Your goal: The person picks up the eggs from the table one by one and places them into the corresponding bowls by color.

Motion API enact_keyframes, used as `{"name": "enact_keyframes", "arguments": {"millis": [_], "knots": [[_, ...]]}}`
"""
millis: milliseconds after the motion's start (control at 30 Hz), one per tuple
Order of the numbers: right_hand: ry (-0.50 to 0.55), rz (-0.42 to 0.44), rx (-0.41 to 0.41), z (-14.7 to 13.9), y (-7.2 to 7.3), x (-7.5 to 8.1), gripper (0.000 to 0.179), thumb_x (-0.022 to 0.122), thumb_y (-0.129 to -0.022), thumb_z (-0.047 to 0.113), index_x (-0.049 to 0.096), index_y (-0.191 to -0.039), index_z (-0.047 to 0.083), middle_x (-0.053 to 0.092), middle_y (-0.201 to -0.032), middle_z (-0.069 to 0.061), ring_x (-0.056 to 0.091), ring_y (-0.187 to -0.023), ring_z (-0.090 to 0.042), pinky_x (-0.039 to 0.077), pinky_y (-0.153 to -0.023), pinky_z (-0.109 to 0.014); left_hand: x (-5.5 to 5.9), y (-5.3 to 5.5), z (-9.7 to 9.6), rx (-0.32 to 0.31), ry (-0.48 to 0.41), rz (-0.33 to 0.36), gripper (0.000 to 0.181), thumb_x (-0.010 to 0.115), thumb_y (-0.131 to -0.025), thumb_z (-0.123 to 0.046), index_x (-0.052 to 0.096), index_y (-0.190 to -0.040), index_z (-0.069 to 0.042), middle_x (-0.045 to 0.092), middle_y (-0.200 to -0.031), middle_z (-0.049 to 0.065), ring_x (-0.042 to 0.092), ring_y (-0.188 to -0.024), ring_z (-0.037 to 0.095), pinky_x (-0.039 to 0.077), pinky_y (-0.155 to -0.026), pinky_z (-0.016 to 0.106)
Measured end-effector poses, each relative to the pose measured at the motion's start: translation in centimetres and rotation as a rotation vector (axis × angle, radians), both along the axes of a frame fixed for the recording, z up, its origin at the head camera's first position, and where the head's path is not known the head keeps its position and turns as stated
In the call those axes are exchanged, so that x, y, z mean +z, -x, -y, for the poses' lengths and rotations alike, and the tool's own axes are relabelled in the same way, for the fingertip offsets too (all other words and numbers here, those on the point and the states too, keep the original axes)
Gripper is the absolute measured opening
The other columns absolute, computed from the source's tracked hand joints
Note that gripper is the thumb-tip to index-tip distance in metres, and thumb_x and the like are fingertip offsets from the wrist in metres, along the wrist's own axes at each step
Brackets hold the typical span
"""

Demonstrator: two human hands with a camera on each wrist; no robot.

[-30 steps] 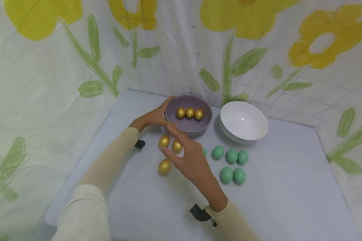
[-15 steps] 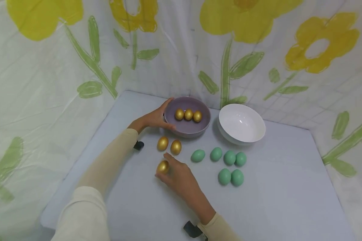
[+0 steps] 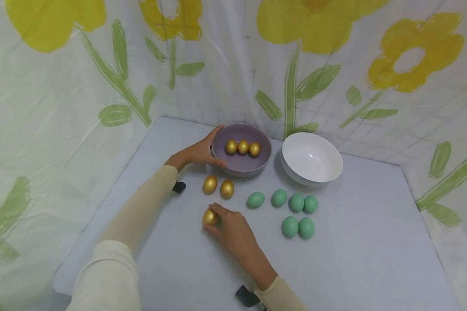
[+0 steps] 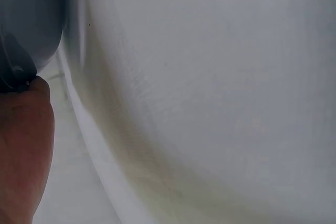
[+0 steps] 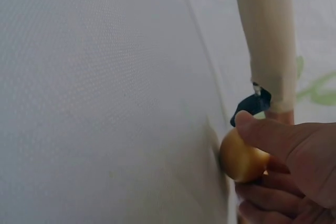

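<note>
At the back of the table a purple bowl [image 3: 241,166] holds three gold eggs [image 3: 243,147]. My left hand [image 3: 202,150] grips its left side, thumb near the front rim and fingers toward the back. In the left wrist view the bowl's dark outer wall [image 4: 34,19] meets that hand's thumb. My right hand [image 3: 235,235] pinches a single gold egg [image 3: 209,217] between thumb and fingers, low over the table. The right wrist view has the thumb [image 5: 268,137] on one side of this egg [image 5: 241,156] and the fingers on the other. Two more gold eggs [image 3: 218,186] lie before the bowl.
A white bowl [image 3: 311,160] stands to the right of the purple one. Several green eggs [image 3: 296,202] lie in front of it. The white table [image 3: 366,259] backs onto a curtain with painted flowers [image 3: 233,77].
My right hand has come down and toward me from near the purple bowl. Its thumb and fingers have closed about the nearest gold egg. The left hand stays on the bowl.
</note>
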State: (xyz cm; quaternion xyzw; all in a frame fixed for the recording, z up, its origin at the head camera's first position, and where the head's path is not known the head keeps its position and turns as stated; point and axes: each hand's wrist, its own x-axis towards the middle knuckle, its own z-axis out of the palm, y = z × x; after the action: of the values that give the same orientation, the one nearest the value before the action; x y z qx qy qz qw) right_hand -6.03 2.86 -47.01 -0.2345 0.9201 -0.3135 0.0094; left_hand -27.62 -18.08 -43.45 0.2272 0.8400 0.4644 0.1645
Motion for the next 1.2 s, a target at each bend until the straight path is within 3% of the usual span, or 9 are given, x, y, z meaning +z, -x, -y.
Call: {"name": "enact_keyframes", "arguments": {"millis": [333,433,600,733,933,1067,1200], "knots": [[-0.030,-0.025,0.008,-0.8,0.4,0.3,0.051,0.090,-0.087,0.037,0.070,-0.129,0.016,0.079,-0.096,-0.005,0.073,-0.081,-0.015,0.059,-0.071,-0.033,1.2,-0.3,-0.1,-0.022,0.028,-0.015,0.133,0.091,-0.083,-0.029,-0.008,-0.170,-0.012,0.005,-0.176,0.018,0.011,-0.162,0.035,0.015,-0.128,0.059],[0.016,-0.001,0.038,-1.3,0.9,0.7,0.050,0.090,-0.086,0.036,0.072,-0.128,0.016,0.080,-0.105,-0.001,0.075,-0.094,-0.014,0.060,-0.081,-0.033,0.9,0.0,0.0,-0.014,0.056,-0.025,0.132,0.091,-0.085,-0.029,-0.009,-0.170,-0.012,0.004,-0.176,0.018,0.010,-0.162,0.036,0.016,-0.128,0.058],[0.155,0.065,0.099,-2.9,2.4,3.0,0.048,0.089,-0.089,0.031,0.072,-0.131,0.015,0.076,-0.123,0.003,0.070,-0.120,-0.015,0.057,-0.099,-0.032,-1.2,1.7,0.6,0.009,0.059,-0.039,0.136,0.093,-0.083,-0.030,-0.011,-0.170,-0.018,0.001,-0.177,0.014,0.006,-0.163,0.034,0.013,-0.129,0.057],[0.173,0.002,0.093,-4.5,4.5,5.6,0.050,0.088,-0.088,0.033,0.072,-0.133,0.015,0.076,-0.127,0.002,0.070,-0.121,-0.017,0.058,-0.098,-0.032,-2.3,2.4,0.9,0.017,0.029,-0.065,0.138,0.094,-0.081,-0.033,-0.010,-0.170,-0.024,0.002,-0.178,0.009,0.008,-0.163,0.029,0.012,-0.129,0.056],[0.174,-0.128,0.087,-6.9,9.1,9.2,0.053,0.090,-0.087,0.028,0.071,-0.133,0.011,0.075,-0.129,-0.006,0.072,-0.119,-0.024,0.059,-0.097,-0.040,-2.8,2.3,0.8,-0.003,0.014,-0.055,0.141,0.095,-0.077,-0.048,-0.009,-0.170,-0.032,0.004,-0.178,0.004,0.010,-0.162,0.026,0.015,-0.129,0.055],[0.126,-0.214,0.064,-7.6,12.7,10.6,0.057,0.089,-0.088,0.029,0.068,-0.136,0.006,0.075,-0.128,-0.011,0.074,-0.110,-0.028,0.060,-0.091,-0.042,-3.0,2.0,0.8,-0.003,0.023,-0.049,0.142,0.094,-0.075,-0.056,-0.008,-0.170,-0.033,0.003,-0.178,0.003,0.009,-0.163,0.026,0.015,-0.129,0.055],[0.078,-0.211,0.075,-7.2,15.9,11.2,0.056,0.086,-0.091,0.030,0.067,-0.139,0.007,0.074,-0.130,-0.009,0.072,-0.111,-0.027,0.058,-0.093,-0.041,-3.3,1.7,0.8,0.006,0.034,-0.051,0.142,0.093,-0.075,-0.058,-0.009,-0.170,-0.033,0.000,-0.178,0.001,0.007,-0.163,0.026,0.015,-0.129,0.055]]}}
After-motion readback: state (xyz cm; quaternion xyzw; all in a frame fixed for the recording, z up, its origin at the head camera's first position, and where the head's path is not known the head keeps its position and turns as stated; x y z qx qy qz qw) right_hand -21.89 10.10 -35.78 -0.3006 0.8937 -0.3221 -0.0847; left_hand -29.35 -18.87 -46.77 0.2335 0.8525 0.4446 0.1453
